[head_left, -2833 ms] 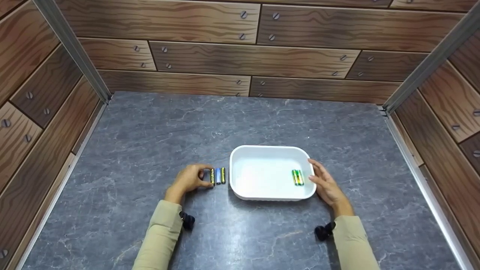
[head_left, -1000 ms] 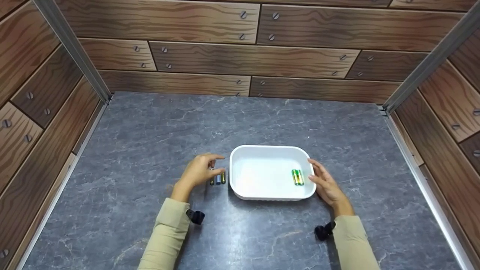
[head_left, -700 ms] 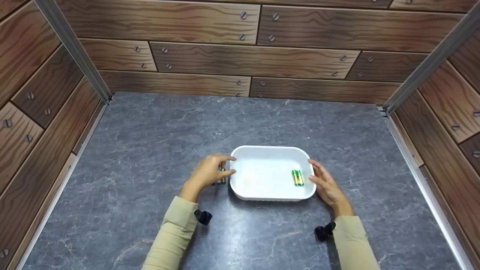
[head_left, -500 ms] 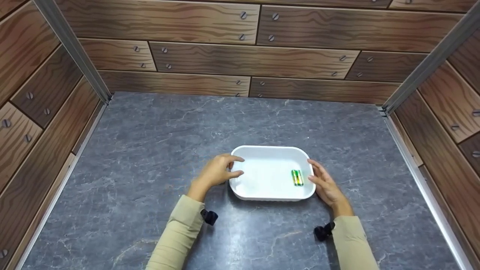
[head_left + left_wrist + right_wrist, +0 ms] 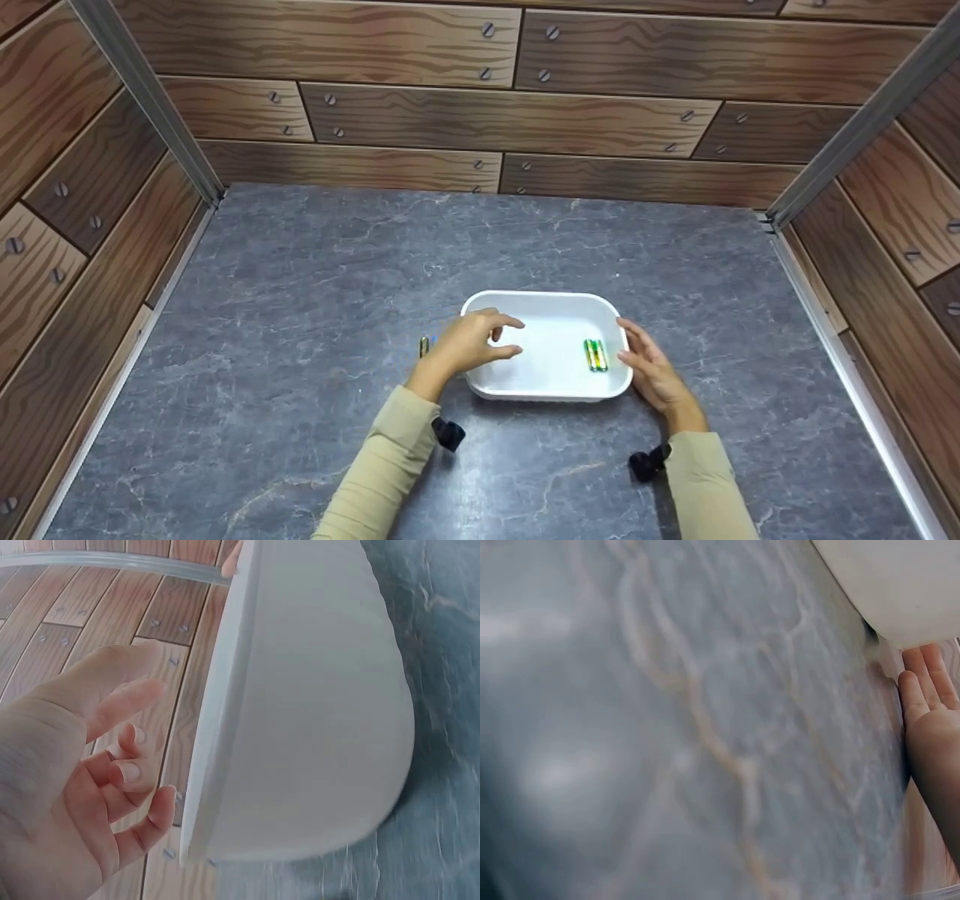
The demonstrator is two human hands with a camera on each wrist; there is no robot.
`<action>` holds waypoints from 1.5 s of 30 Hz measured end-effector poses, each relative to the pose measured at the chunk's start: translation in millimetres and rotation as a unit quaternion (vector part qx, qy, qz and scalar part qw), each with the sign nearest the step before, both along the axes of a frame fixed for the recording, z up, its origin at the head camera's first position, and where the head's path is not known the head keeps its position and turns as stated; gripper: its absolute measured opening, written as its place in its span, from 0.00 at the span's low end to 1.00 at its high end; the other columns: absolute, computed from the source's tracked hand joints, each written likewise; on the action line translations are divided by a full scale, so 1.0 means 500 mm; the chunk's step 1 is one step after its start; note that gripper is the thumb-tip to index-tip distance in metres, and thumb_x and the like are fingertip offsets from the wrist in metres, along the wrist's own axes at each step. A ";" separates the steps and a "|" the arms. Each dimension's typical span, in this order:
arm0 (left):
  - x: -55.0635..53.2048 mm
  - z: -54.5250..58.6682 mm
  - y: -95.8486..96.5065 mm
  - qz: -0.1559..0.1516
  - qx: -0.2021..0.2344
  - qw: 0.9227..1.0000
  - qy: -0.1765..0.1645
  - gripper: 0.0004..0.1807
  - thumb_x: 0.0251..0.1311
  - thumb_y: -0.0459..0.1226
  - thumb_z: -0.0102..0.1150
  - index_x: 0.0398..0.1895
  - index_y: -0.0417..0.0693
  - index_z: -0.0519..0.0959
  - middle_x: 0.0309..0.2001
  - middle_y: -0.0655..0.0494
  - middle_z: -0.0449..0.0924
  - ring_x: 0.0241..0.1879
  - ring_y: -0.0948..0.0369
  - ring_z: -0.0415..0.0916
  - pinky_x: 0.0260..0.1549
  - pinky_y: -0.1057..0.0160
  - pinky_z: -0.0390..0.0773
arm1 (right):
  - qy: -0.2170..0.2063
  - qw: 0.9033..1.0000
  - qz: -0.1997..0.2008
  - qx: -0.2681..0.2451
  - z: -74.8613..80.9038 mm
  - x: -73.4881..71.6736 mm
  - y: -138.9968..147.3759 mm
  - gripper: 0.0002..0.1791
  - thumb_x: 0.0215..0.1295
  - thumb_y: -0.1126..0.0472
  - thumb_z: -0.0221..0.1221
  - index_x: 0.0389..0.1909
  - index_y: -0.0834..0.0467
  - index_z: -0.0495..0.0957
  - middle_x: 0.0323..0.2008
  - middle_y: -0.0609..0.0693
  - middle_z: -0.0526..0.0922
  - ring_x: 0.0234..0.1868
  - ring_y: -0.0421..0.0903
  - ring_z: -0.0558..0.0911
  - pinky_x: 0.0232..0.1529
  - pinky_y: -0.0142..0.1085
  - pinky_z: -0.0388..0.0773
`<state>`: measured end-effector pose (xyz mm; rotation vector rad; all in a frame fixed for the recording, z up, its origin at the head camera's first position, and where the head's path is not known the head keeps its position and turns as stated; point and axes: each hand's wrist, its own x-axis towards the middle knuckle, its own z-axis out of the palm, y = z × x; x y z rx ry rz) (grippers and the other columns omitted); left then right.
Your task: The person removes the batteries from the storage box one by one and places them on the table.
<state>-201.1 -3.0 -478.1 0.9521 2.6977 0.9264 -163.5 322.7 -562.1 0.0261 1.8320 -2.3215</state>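
Over the left part of a white plastic basin, my left hand is raised with thumb and index finger apart and nothing between them. The left wrist view shows its fingers loosely bent above the basin rim. My right hand touches the basin's right rim with fairly straight fingers; in the right wrist view its fingers lie by the basin's outer wall. Two green-and-yellow batteries lie side by side inside the basin at the right. A dark-and-gold battery shows left of the basin, beside a sliver of blue.
The basin stands on a grey marbled tabletop. Wood-patterned panels with metal corner posts enclose the back and both sides. The left hand and wrist cover most of the area where the loose batteries lie.
My left hand has left the row of three batteries and moved right, over the basin's left rim and above its inside. The right hand and basin have stayed put.
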 end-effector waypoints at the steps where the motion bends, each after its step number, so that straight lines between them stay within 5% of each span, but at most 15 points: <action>1: 0.000 0.000 0.006 -0.004 0.003 1.000 0.001 0.21 0.59 0.47 0.64 0.54 0.51 0.81 0.31 0.51 0.76 0.25 0.66 0.58 0.27 0.71 0.60 | -0.002 1.000 -0.003 0.000 0.000 0.000 -0.001 0.27 0.66 0.72 0.50 0.61 0.42 0.68 0.57 0.37 0.73 0.56 0.34 0.75 0.54 0.29 0.75; 9: 0.000 -0.005 0.049 -0.024 0.001 1.000 0.006 0.20 0.59 0.47 0.64 0.54 0.52 0.81 0.31 0.53 0.76 0.26 0.67 0.59 0.29 0.71 0.60 | -0.012 1.000 -0.019 0.006 0.003 0.000 -0.005 0.28 0.65 0.73 0.50 0.64 0.48 0.65 0.56 0.37 0.74 0.56 0.36 0.76 0.53 0.30 0.76; 25: -0.002 -0.023 0.113 -0.043 -0.004 0.999 -0.016 0.21 0.58 0.47 0.64 0.54 0.52 0.81 0.28 0.56 0.72 0.25 0.67 0.57 0.28 0.72 0.58 | 0.004 1.000 -0.002 -0.009 -0.001 -0.001 0.001 0.28 0.66 0.73 0.50 0.60 0.42 0.69 0.56 0.38 0.75 0.55 0.36 0.77 0.52 0.30 0.77; 45: 0.003 -0.060 0.205 0.044 -0.053 0.998 -0.012 0.21 0.55 0.49 0.67 0.52 0.57 0.82 0.33 0.57 0.80 0.25 0.69 0.63 0.22 0.73 0.60 | 0.011 1.000 0.009 -0.008 -0.004 0.000 0.002 0.28 0.67 0.72 0.50 0.62 0.43 0.67 0.58 0.38 0.74 0.56 0.36 0.77 0.52 0.31 0.78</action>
